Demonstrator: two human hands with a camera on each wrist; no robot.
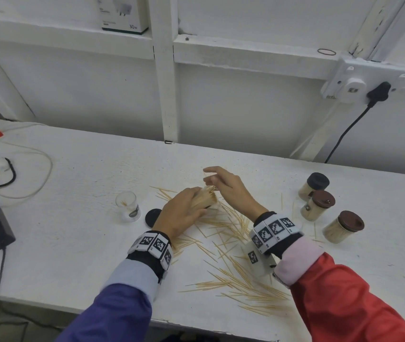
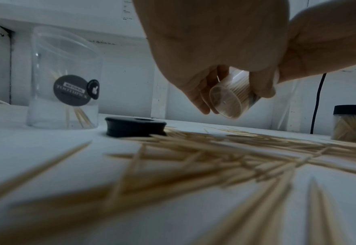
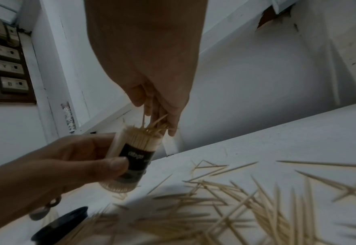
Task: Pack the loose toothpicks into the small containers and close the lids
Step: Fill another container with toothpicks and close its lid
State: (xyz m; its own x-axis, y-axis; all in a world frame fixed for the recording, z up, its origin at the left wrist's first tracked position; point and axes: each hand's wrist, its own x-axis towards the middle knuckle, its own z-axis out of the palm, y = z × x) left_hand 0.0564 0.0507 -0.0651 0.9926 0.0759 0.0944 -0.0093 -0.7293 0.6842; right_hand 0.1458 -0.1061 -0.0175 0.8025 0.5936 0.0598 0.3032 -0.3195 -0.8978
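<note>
At the far left of the white worktop (image 1: 80, 243) stands a clear open container (image 1: 128, 206) with only a few toothpicks in it, and just right of it lies a loose black lid (image 1: 153, 217).

Next comes the left hand (image 1: 180, 213), its fingers and thumb wrapped round a nearly full toothpick container (image 3: 130, 159), held tilted just above the worktop with its mouth toward the right hand.

The right hand (image 1: 226, 187) is over that mouth, fingertips (image 3: 171, 129) drawn together on a few toothpicks and working them in among the packed ones.

Loose toothpicks (image 1: 241, 275) lie scattered from under the hands toward the near right edge. Far right, three lidded containers (image 1: 317, 207) stand full.

The container looks almost crammed, so further sticks may jam, snap or ride up crooked and stop the lid from seating. Because it is tilted and off the surface, a hard push could slide it in the grip or spill the bundle. Sticks near the table edge could be swept off by a sleeve.
</note>
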